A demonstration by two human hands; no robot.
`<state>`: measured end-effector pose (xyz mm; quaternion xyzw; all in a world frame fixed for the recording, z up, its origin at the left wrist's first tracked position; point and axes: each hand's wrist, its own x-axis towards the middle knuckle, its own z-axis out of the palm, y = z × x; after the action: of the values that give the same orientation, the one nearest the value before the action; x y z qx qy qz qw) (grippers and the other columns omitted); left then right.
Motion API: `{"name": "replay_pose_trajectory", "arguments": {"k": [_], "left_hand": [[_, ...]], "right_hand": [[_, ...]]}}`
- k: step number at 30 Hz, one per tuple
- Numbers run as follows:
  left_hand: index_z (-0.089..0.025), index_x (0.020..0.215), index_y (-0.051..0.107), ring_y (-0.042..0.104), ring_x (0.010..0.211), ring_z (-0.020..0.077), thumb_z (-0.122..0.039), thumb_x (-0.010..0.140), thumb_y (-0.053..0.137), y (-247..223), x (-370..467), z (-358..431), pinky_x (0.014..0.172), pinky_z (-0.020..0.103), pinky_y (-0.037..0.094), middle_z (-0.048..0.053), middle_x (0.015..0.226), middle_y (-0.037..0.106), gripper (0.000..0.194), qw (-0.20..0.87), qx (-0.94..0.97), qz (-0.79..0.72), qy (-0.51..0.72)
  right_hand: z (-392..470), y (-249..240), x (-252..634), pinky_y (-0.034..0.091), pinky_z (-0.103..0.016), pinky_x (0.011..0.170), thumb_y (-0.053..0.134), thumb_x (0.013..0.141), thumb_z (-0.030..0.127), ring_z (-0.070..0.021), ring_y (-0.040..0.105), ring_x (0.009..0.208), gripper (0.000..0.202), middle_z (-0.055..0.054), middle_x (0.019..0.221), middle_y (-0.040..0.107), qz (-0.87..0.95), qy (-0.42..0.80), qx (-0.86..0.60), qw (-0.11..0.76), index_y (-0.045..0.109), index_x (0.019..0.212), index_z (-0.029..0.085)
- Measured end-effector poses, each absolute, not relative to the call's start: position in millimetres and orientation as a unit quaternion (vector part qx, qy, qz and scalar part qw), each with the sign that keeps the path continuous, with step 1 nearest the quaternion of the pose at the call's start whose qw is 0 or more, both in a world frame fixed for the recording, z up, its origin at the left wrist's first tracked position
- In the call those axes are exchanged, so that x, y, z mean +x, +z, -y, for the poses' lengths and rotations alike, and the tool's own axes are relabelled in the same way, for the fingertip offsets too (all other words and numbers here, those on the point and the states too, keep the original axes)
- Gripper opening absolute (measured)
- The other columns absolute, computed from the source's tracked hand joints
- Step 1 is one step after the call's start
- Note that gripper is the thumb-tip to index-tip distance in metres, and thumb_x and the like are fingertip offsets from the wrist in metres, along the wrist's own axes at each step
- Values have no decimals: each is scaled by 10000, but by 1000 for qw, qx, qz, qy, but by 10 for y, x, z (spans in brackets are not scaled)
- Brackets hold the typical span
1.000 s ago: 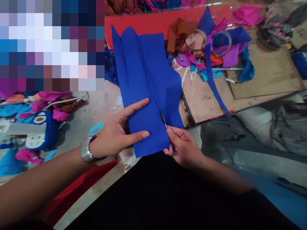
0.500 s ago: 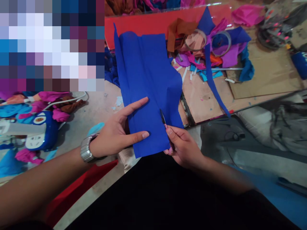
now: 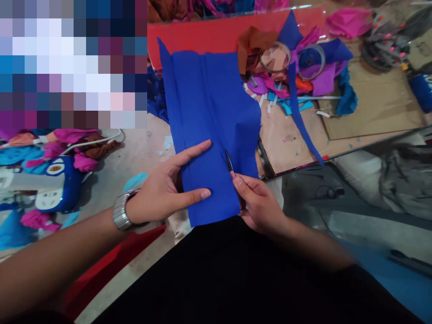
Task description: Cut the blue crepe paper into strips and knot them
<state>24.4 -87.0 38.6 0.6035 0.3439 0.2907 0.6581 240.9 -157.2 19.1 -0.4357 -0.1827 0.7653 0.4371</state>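
A sheet of blue cloth [image 3: 199, 108] lies over the table edge, creased lengthwise, its lower end near my lap. My left hand [image 3: 160, 189] rests on its left side with thumb and index finger spread flat; the other fingers are hidden. At the cloth's lower right, my right hand [image 3: 261, 200] is closed around a pair of scissors [image 3: 229, 161]. Only the dark blade and a bit of pink handle show, and the blade lies along the cloth, pointing away from me. Most of the handles are covered by my fingers.
Beyond the cloth lies a red sheet [image 3: 202, 33]. Right of it are tape rolls [image 3: 312, 76] among coloured scraps, a blue strip [image 3: 297, 108] and a cardboard piece [image 3: 371, 99]. A blue-and-white power socket [image 3: 59, 184] sits at left among more scraps.
The blue cloth has shifted slightly down and to the right, and my left hand has moved a little with it. The scissors' lower pink handle is now mostly hidden by my right hand.
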Motion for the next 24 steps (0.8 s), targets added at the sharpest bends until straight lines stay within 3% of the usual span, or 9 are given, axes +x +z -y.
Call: {"name": "replay_pose_trajectory", "arguments": {"k": [8,24], "left_hand": [[-338,1585,491,683,1304,316,-202,802,878,380,246,868,1013,400,662,92,1556,589,885,654,606,-344,295],[-346,1574,504,652,1344,333,-223,793,891,414,257,888,1050,452,644,84,1558,587,880,656,608,-343,287]], "right_hand": [[1559,201,2399,360,-236,509,750,927,526,-84,385,531,384,53,634,454,188,768,-428,438,603,768,209],[1531,195,2384,289,-216,457,744,953,490,-67,366,467,398,72,552,470,185,758,-411,472,584,738,195]]}}
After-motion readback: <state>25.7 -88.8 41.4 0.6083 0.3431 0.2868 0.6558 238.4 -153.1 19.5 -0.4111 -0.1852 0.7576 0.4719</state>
